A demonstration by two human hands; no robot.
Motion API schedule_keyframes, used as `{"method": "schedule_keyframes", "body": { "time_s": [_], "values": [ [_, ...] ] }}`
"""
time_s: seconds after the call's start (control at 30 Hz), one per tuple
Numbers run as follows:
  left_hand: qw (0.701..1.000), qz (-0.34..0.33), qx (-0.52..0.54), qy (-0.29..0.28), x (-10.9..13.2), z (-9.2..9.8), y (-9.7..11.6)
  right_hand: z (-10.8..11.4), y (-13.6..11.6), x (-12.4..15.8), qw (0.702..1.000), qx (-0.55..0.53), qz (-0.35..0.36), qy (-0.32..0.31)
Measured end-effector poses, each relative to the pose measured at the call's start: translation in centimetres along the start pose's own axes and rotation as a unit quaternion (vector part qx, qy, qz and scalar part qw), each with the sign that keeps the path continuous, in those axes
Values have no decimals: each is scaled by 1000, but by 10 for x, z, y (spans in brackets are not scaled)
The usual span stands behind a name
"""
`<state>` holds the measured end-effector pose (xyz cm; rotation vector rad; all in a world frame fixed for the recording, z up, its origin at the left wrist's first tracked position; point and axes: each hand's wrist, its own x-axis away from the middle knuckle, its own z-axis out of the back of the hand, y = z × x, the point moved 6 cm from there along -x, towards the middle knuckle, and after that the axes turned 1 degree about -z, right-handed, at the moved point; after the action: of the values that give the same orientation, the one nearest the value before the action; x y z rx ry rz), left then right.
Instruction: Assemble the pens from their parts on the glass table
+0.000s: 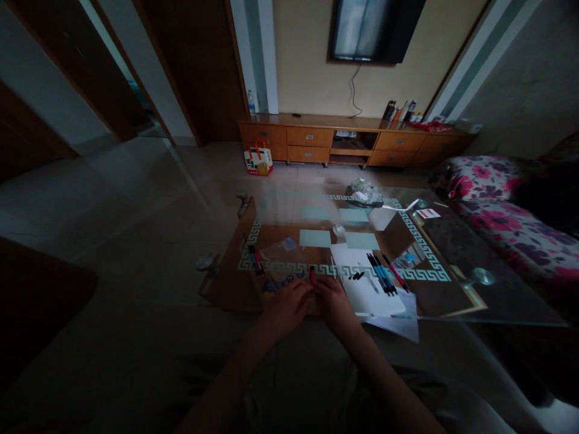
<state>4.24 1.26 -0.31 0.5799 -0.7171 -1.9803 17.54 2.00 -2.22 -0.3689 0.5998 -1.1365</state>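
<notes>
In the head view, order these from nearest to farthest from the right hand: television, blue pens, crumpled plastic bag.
1. Blue pens: right of the right hand.
2. Crumpled plastic bag: far side of the glass table.
3. Television: on the wall.

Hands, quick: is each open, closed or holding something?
Left hand: curled at a red pen; grip unclear.
Right hand: curled beside it; grip unclear.

On the coffee table [423, 244], several pens [381, 274] lie on paper [362, 301] to the right and other pens [256, 261] to the left, with a TV cabinet [307, 137] beyond.
</notes>
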Motion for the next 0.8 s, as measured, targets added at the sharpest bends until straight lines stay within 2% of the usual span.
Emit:
{"method": "schedule_keyframes", "body": {
  "time_s": [0.2, 0.57, 0.8],
  "values": [
    [1000, 6, 15, 7, 6, -3, 2, -6, -1, 4, 1000, 12, -2, -22],
    [999, -1, 41, 19, 9, -2, 3, -1, -1, 7, 999, -5, -42, -32],
    [997, 0, 66, 38, 9, -2, 0, 2, 1, 5, 997, -41, -63, -4]
  ]
}}
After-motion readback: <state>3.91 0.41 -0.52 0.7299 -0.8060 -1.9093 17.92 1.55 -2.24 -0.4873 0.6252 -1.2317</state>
